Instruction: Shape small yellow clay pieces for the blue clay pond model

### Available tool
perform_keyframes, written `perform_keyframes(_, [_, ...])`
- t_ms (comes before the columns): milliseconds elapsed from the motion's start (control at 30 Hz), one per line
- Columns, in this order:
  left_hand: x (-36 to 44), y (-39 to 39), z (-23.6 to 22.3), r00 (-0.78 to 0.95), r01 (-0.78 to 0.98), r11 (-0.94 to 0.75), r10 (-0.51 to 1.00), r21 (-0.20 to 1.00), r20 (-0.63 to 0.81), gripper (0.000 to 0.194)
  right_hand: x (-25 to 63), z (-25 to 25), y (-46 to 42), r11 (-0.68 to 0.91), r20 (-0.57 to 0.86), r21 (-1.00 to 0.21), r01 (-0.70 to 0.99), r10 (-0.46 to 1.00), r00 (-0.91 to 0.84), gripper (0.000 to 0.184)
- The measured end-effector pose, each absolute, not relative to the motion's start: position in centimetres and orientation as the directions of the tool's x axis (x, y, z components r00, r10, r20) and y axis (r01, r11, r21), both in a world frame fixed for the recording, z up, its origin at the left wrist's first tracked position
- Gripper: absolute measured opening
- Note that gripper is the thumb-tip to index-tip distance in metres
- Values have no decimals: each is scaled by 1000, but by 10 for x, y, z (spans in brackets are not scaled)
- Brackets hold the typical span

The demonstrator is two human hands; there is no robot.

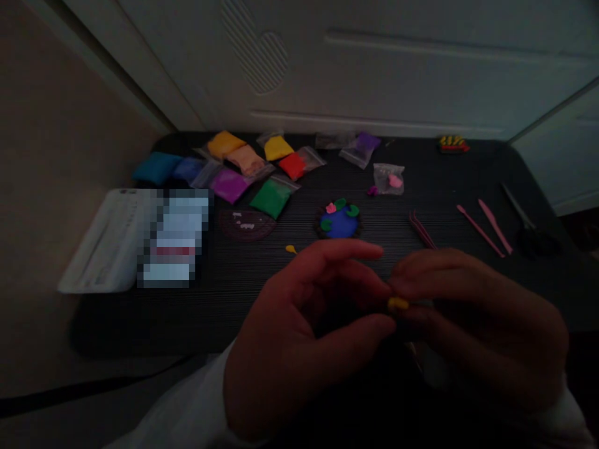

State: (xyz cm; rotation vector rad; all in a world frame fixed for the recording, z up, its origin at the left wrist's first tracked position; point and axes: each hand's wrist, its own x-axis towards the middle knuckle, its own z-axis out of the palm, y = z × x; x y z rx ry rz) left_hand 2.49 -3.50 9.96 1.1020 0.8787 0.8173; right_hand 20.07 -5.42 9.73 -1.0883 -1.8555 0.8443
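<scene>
Between the fingertips of both hands is a small piece of yellow clay (398,304). My right hand (486,324) pinches it from the right, thumb against fingers. My left hand (304,324) curves round from the left; its thumb and a fingertip meet the piece's left end, while the index finger stretches out above. Just beyond the hands sits a round clay pond (340,226) with a blue middle, dark beaded rim, green leaves and a pink flower. Left of it a small yellow teardrop piece (291,249) lies on the black table (224,318).
Several bags of coloured clay, including a green bag (272,197), lie at the back left. A white package (110,240) and a dark half-round mat (248,226) are on the left. Tweezers (422,231), pink modelling tools (495,226) and scissors (528,224) lie right.
</scene>
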Motion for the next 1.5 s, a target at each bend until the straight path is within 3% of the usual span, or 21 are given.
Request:
perform_keyframes(333, [30,-38,99,353,-190,223,924,956,-146,41,196,92,-58,406,345,-880,246,903,-255,34])
perform_keyframes(733, [28,-41,99,318,-87,46,948,995,-16,40,192,90,-59,404,346,-881,246,906,-245,32])
perform_keyframes(1233, [31,-41,99,267,-164,182,954,970,-134,38,193,92,-58,390,309,-854,345,913,-266,34])
perform_keyframes(1500, [26,-30,81,294,-378,340,926,861,-237,22,188,82,-51,334,309,-874,354,943,-125,23])
